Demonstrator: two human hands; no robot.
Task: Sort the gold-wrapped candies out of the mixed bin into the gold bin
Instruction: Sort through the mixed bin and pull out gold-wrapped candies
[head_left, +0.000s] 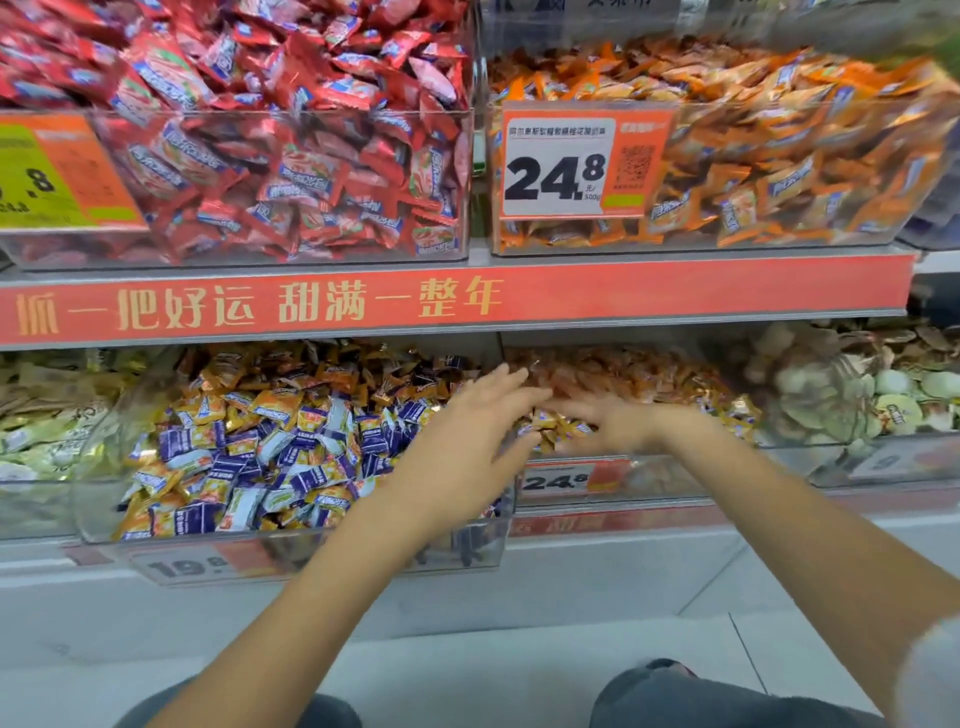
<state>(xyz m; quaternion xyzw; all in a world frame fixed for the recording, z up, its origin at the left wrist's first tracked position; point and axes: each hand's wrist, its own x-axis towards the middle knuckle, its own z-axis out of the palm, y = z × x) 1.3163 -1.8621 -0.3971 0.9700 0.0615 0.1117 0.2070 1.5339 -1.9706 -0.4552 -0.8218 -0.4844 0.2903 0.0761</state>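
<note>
On the lower shelf, a clear mixed bin (291, 540) holds gold, purple and white wrapped candies (270, 447). To its right stands the gold bin (649, 473), filled with gold-orange candies (639, 379). My left hand (478, 431) hovers over the mixed bin's right edge with fingers spread and straight, reaching toward the gold bin. My right hand (608, 421) is blurred over the gold bin's front pile, fingers stretched leftward. Whether either hand holds a candy cannot be made out. Several gold candies (556, 423) lie just under the fingers.
The upper shelf carries a bin of red candies (270, 171) and a bin of orange candies (779, 171) with a 24.8 price tag (561, 166). A red shelf strip (457, 296) overhangs the lower bins. Pale green candies (883, 395) fill the bin further right. My knees (701, 696) show below.
</note>
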